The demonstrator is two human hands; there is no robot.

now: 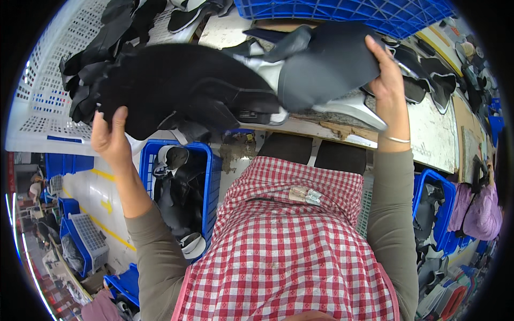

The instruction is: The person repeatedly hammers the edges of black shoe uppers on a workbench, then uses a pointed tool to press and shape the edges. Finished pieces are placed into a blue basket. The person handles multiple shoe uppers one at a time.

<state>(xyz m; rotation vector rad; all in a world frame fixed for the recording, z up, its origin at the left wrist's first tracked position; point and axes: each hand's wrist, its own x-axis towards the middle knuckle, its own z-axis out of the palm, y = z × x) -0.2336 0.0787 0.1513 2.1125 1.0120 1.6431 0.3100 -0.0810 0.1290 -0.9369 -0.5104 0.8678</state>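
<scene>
I hold a stack of black and grey shoe-upper pieces (pixel 214 88) up in front of me with both hands. My left hand (pixel 110 136) grips the black fabric end at the left. My right hand (pixel 386 72) grips the grey end at the right, with a thin bangle on the wrist. The stack spans the space above the worktable's (pixel 428 134) front edge. A white and silver piece (pixel 353 107) hangs out under the grey part.
A white plastic crate (pixel 43 107) with black pieces stands at the left. A blue crate (pixel 342 10) lies at the top. Blue bins (pixel 206 160) with more shoe uppers stand on the floor at left and right. Black cut pieces (pixel 433 80) lie on the table. Another person's purple sleeve (pixel 482 214) shows at the right.
</scene>
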